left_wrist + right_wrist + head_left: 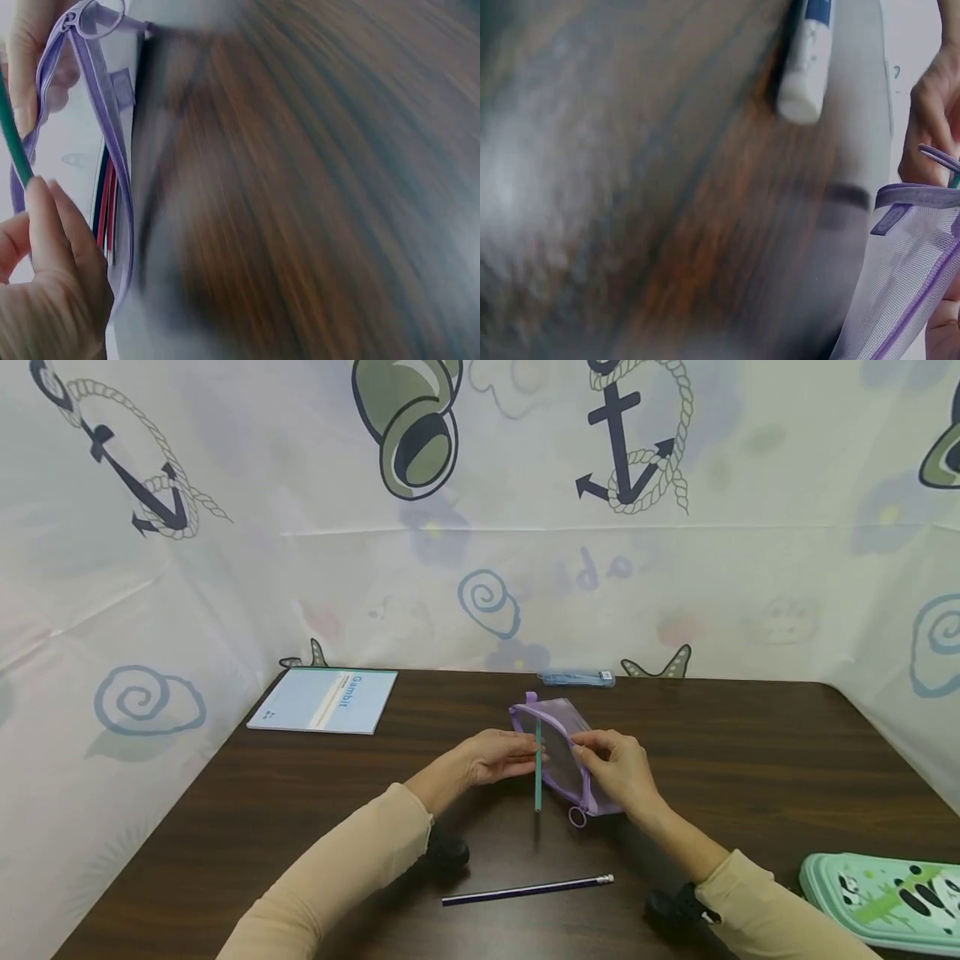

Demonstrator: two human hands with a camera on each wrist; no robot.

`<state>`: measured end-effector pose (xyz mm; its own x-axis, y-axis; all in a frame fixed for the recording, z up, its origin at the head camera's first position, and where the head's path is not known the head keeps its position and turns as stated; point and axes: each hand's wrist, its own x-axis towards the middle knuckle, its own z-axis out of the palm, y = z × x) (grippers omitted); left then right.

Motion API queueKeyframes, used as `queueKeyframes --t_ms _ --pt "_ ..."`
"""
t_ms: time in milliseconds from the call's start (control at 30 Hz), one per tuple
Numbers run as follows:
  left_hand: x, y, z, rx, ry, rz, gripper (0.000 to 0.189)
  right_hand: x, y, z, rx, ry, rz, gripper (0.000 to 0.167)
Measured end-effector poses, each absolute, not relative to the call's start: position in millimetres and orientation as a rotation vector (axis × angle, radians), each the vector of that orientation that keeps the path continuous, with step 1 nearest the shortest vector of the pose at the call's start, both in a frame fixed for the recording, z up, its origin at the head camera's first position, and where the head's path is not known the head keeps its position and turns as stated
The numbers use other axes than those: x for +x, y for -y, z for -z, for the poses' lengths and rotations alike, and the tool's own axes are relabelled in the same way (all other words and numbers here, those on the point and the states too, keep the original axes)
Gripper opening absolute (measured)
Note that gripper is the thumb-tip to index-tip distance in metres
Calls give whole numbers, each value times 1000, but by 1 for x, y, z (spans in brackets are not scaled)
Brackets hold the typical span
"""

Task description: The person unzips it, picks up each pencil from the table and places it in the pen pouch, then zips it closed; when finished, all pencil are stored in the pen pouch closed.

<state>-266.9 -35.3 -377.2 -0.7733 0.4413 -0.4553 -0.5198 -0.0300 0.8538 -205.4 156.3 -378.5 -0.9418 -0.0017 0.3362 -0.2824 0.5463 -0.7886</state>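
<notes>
My left hand (498,756) pinches a slim green pencil (537,789) at the mouth of a purple mesh zip pouch (572,714). In the head view the pencil stands nearly upright in front of the opening. My right hand (622,768) grips the pouch's zipper edge between thumb and fingers, and the mouth gapes. A ring pull (577,817) hangs from the zipper. Red and dark pencils (109,199) show within the pouch in the left wrist view. Nearer me on the table lies a dark pencil (525,891) with a white eraser end (802,94).
A light blue notebook (352,702) lies at the back left of the dark wooden table (720,752). At the back edge is a small blue item (577,678). A green pencil case with pandas (885,906) sits at the front right.
</notes>
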Motion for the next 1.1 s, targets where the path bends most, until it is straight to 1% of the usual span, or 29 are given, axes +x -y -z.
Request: queueKeyframes --t_ms 133,300,767,967,1100 --pt "-267 21 378 -157 -1598 -1950 41 -203 -153 377 262 2499 -1354 14" --pt "-266 10 378 -182 -1623 -2024 46 -203 -152 377 277 2497 -1351 13" --pt "-263 -5 387 -227 -1691 -2105 42 -203 -150 381 309 2537 -1319 13" --pt "-259 -11 395 -207 -1721 -2131 50 -202 -149 380 318 2527 -1325 14" --pt "-258 -13 398 -212 -1743 -2122 49 -202 -148 379 315 2524 -1324 14"
